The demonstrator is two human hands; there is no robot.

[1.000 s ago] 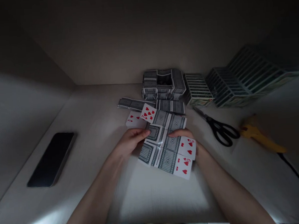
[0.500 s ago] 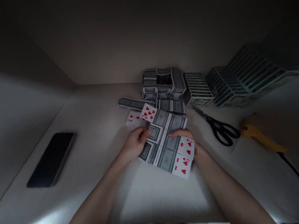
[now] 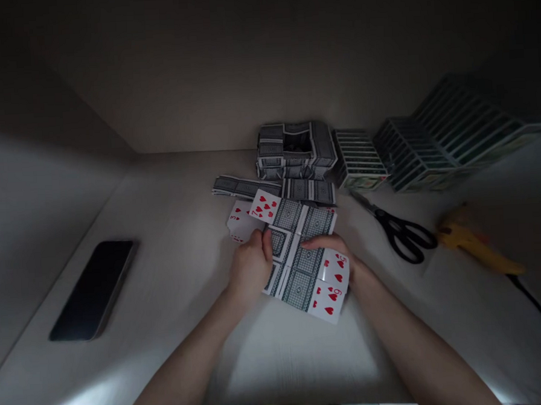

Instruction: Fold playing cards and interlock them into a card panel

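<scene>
Between my hands is a flat panel of joined playing cards [image 3: 299, 290], mostly patterned backs, with a seven, a five and a six of hearts showing at its edges. My left hand [image 3: 251, 264] is closed on its left side, the thumb on top. At the right side, my right hand [image 3: 341, 253] grips the panel with the thumb across the backs and the fingers hidden underneath. A loose pile of cards with a three of hearts [image 3: 237, 214] lies on the table just beyond my left hand. Folded card strips [image 3: 246, 185] lie past the panel.
Behind stands a boxy card structure [image 3: 272, 148] with an opening on top. Stepped slatted card structures [image 3: 361, 155] line the back right. Black-handled scissors [image 3: 403, 235] and a yellow glue gun [image 3: 476, 243] with a cord lie right; a dark phone [image 3: 94, 290] lies left.
My left hand has turned and its fingers have curled further over the panel's left edge, covering more of the lower left card. The panel has shifted slightly left.
</scene>
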